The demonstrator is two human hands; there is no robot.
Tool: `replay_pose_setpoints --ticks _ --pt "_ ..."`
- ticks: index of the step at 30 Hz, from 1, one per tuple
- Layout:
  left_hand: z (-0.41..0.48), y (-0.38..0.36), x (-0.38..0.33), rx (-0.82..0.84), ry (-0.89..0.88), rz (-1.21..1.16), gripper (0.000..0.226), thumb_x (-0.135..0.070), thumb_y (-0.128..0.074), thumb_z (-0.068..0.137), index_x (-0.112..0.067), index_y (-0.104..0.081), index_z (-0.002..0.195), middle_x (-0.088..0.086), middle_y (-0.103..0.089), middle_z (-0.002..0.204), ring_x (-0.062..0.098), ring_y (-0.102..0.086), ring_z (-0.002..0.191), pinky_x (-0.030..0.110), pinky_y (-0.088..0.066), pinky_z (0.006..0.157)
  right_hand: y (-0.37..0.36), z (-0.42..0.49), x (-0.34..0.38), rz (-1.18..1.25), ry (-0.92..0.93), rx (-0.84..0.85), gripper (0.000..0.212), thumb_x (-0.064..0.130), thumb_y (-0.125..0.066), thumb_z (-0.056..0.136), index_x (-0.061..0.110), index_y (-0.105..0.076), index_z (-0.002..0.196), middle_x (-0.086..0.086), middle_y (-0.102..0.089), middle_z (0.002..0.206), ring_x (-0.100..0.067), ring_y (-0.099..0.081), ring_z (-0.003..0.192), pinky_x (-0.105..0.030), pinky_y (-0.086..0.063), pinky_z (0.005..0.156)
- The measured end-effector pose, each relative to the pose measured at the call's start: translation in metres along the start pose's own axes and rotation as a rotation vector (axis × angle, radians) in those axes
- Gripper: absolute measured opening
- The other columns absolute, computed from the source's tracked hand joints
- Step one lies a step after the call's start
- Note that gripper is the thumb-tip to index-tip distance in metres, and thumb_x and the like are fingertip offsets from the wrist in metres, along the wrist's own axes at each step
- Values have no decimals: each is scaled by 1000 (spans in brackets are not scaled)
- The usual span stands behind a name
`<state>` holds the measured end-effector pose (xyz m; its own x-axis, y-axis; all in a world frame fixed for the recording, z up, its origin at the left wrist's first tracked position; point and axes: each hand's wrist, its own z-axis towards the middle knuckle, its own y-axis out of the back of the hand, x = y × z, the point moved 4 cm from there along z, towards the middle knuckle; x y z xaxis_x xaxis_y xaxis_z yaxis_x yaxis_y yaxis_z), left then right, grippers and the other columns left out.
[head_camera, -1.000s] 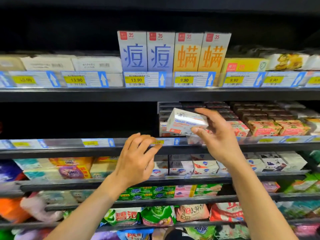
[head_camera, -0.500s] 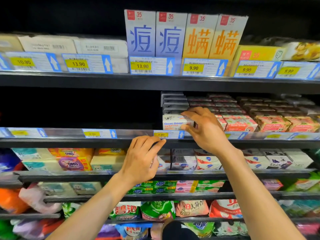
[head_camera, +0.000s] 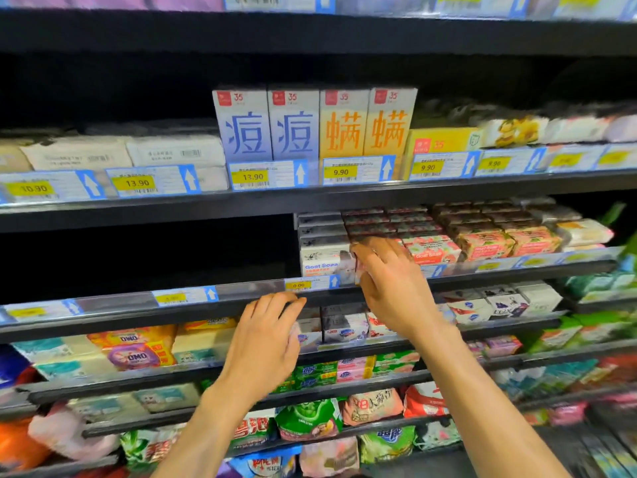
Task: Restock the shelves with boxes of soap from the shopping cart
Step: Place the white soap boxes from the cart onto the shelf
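While pink cardboard soap boxes point(head_camera: 431, 251) flank it, the white cardboard Goat Soap box point(head_camera: 320, 262) sits at the front of the black shelf point(head_camera: 138, 322). The right hand point(head_camera: 389, 284) curls against the box, grip unclear. The left hand point(head_camera: 265, 343) hovers relaxed and empty.

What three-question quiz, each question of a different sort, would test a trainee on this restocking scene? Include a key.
1. True or false: the left hand holds a soap box.
2. The price label just below the white Goat Soap box reads: A) 0.00 B) 13.90 C) 9.90.
3. Which hand is beside that box?
Key: 1 false; 2 A; 3 the right hand.
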<state>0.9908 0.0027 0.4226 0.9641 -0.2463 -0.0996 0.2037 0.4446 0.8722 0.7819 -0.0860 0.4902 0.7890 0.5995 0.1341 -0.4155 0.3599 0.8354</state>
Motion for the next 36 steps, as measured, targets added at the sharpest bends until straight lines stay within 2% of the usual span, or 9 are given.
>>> replay_pose_setpoints --ticks 6,10,13,16,21,23,27,30,36 --pt "-21 11 -41 106 -38 -102 51 -30 -64 88 -18 -54 137 1 -56 139 21 -48 128 36 -28 116 50 -102 -10 -71 -235 81 55 37 -59 96 15 -50 145 -7 -53 145 -30 -47 136 -47 -40 115" --pt "-32 0 -93 209 -120 -190 59 -42 -58 89 -19 -52 143 0 -50 148 22 -44 138 37 -24 120 68 -193 -27 -96 -433 194 68 52 -48 95 17 -44 152 -3 -45 155 -26 -39 146 -46 -30 123" --pt "-36 -13 -141 270 -206 -231 61 -44 -54 88 -16 -55 142 3 -51 149 23 -44 139 37 -22 122 79 -261 -41 -134 -572 232 75 56 -50 92 14 -43 153 -4 -44 157 -26 -38 148 -43 -22 127" --pt "-35 -25 -195 321 -271 -292 62 -47 -45 89 -14 -56 141 5 -52 147 25 -46 137 41 -25 121 97 -324 -52 -160 -734 256 78 60 -44 92 11 -43 153 -6 -45 158 -26 -37 149 -43 -23 126" --pt "-43 -46 -292 371 -383 -386 62 -48 -46 89 -14 -57 139 4 -56 142 25 -50 133 42 -30 119 135 -420 -70 -159 -981 175 76 59 -44 92 7 -51 148 -8 -52 152 -27 -45 144 -42 -25 123" --pt "-48 -58 -332 404 -406 -414 63 -51 -44 90 -14 -56 140 4 -55 143 26 -50 134 45 -33 118 152 -456 -84 -159 -1038 148 76 59 -45 92 8 -51 148 -7 -51 153 -27 -45 144 -43 -27 123" --pt "-56 -80 -424 458 -469 -491 61 -51 -45 92 -13 -57 138 6 -57 142 27 -50 133 38 -32 115 197 -525 -124 -180 -1137 131 76 59 -47 90 10 -51 148 -7 -50 153 -27 -45 143 -48 -33 122" --pt "-59 -92 -496 507 -506 -567 59 -50 -48 92 -16 -56 139 4 -57 140 26 -51 131 42 -39 112 232 -570 -157 -196 -1215 83 75 57 -50 88 8 -53 145 -10 -53 149 -29 -48 139 -49 -38 118" --pt "-61 -111 -616 595 -649 -592 56 -49 -51 92 -15 -58 136 3 -58 139 25 -52 129 42 -40 111 278 -643 -206 -179 -1379 18 72 51 -59 89 7 -53 145 -9 -53 148 -28 -48 137 -39 -39 118"
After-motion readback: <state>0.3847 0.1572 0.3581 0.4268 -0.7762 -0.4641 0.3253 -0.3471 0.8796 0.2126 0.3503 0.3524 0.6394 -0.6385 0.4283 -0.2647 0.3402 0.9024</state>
